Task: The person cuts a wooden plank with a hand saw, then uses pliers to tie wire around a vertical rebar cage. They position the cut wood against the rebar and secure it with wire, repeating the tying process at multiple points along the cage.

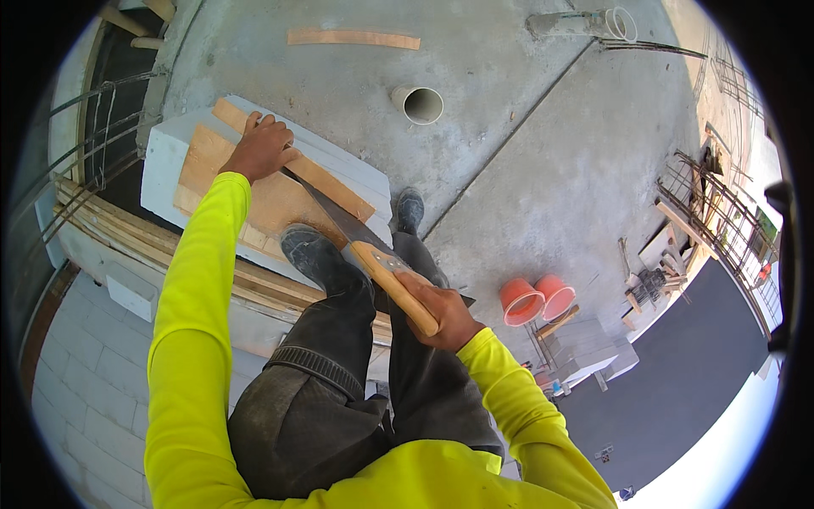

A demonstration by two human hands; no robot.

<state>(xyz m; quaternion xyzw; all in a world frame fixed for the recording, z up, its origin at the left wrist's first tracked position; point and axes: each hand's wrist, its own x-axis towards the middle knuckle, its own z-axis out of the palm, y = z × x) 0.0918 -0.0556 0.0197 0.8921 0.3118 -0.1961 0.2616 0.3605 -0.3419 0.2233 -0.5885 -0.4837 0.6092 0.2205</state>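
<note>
My right hand point(441, 312) is wrapped round the wooden handle of a handsaw point(397, 284). Its blade runs up and left, in a long cut between a narrow plywood strip point(335, 187) and a wider plywood sheet point(275, 204). My left hand point(261, 148) is closed over the wood near the blade's far end, fingers curled over the strip. My left boot point(309, 248) presses on the wider sheet. Under the wood lie pale blocks point(165, 174). The saw's tip is hidden by the wood and my left hand.
An upright plastic pipe point(407, 100) sticks out of the concrete floor. Another plywood strip point(354, 38) lies beyond it. Two orange buckets point(521, 301) stand at right. Rebar point(102, 127) juts out at left, above a drop beside stacked timber point(153, 237).
</note>
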